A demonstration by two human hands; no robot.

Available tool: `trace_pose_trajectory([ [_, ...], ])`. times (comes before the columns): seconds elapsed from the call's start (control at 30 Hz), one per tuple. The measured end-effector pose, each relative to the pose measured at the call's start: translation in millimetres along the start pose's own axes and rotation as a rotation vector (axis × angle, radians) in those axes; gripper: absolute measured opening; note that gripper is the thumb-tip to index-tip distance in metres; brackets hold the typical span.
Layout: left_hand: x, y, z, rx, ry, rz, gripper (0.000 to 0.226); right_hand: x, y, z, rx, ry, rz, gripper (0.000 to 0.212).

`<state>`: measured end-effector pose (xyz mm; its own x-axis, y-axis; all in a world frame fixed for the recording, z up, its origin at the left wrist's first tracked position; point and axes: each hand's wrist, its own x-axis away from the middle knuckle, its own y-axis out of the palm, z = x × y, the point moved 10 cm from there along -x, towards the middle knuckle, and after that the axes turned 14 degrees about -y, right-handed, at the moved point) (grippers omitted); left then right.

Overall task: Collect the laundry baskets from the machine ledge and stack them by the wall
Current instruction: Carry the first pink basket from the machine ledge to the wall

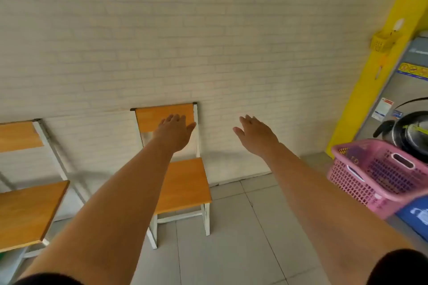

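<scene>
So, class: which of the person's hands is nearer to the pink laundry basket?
Right. The right hand is open in the air to the left of the pink laundry basket, not touching it. The left hand is farther left, in front of the chair backrest.

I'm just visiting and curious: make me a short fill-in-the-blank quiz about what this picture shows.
1. The laundry basket at the right edge is coloured ____.
2. Both the left hand and the right hand are open and hold ____.
3. The chair with the orange seat stands against the ____.
4. The pillar beside the washing machine is painted ____.

Missing words: pink; nothing; wall; yellow
</scene>
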<state>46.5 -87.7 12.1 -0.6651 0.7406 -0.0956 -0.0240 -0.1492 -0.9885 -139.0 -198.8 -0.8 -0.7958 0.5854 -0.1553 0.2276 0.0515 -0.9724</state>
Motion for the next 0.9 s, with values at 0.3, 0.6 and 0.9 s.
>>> trace_pose_trajectory([
  [0.3,27.6,98.9,85.6,0.008,0.182,-0.169,0.065,95.0,56.7,82.3,-0.042,0.223,-0.114,0.060],
  [0.6,55.1,182.5,212.3,-0.036,0.355,-0.283,0.062,186.1,106.3,203.3,-0.099,0.418,-0.171,0.059],
  [0.9,72.4,243.9,354.5,-0.019,0.448,-0.403,0.061,261.5,142.9,339.8,-0.194,0.610,-0.165,0.059],
])
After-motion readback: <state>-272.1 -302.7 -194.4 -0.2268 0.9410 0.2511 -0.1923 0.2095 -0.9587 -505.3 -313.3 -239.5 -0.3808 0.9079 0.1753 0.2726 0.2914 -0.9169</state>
